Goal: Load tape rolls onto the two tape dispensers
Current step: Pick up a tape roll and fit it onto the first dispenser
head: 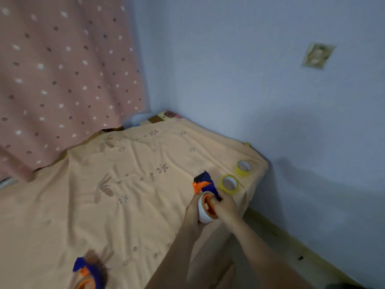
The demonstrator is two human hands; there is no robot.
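Head view: a white tape roll (203, 211) sits on the orange hub of a blue-and-orange tape dispenser (205, 184), held above the bed (125, 184). The left hand (192, 212) curls around the roll's outer face; the right hand (225, 206) grips the hub side. Two yellow tape rolls (236, 177) lie just beyond on the wrinkled peach bedspread. A second dispenser (88, 273) lies nearer, blurred.

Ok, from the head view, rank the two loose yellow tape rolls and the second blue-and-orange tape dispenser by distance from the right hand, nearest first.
From the right hand:
1. Nearer yellow tape roll, just beyond the hand, toward the bed's right edge.
2. Farther yellow tape roll, next along, closer to the wall corner of the bed.
3. Second blue-and-orange tape dispenser, far off at the bottom left, on the peach bedspread.
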